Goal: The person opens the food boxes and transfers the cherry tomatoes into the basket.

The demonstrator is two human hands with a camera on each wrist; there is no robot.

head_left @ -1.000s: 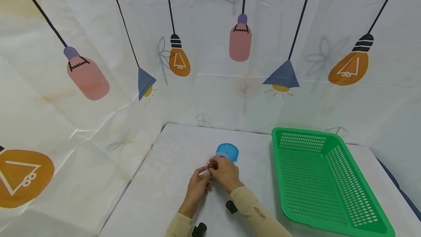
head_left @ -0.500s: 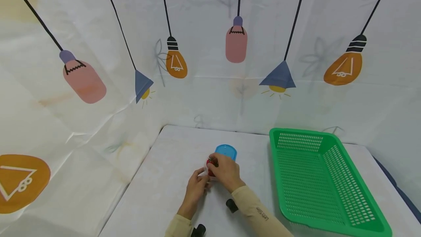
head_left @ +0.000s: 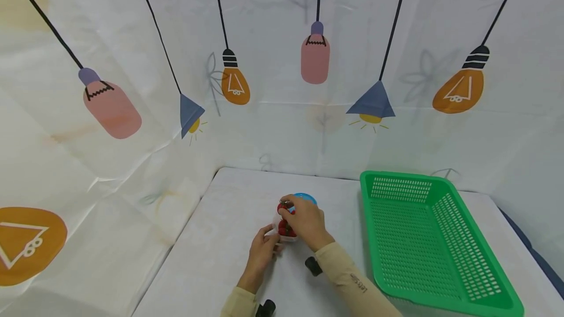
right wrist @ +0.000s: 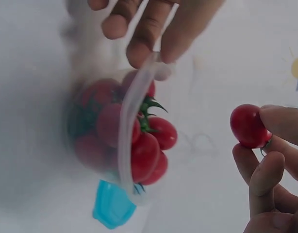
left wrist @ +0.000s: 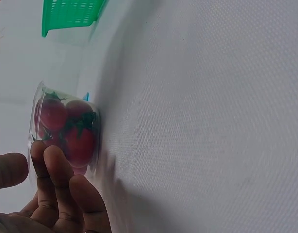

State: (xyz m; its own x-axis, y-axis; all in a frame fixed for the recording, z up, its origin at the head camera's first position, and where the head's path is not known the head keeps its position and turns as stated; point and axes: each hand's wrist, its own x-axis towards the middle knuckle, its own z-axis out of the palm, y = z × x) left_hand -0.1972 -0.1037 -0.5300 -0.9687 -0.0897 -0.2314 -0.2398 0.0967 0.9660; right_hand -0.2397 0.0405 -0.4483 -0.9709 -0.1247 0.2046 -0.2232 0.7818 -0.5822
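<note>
A clear plastic tub [right wrist: 125, 131] is heaped with several red cherry tomatoes [right wrist: 145, 156] that have green stems. My left hand [head_left: 261, 254] is at the near left side of the tub; in the right wrist view its thumb and a finger pinch the rim. Above the tub, my right hand [head_left: 308, 221] pinches one cherry tomato [right wrist: 248, 125] between thumb and fingertips, apart from the others. Its small green stem end faces the fingers. Behind the tub lies a blue lid [right wrist: 112, 204], partly hidden by the right hand in the head view.
A large green plastic basket [head_left: 374, 258] with slotted walls stands on the right of the white table [head_left: 202, 248]. A white sheet printed with lamps [head_left: 273, 131] hangs behind and to the left of the table. Black wrist cameras [head_left: 313, 266] sit near the forearms.
My right hand has moved up and away from the tub with the tomato, exposing more tomatoes in it. My left hand stays at the tub. The head view has shifted slightly.
</note>
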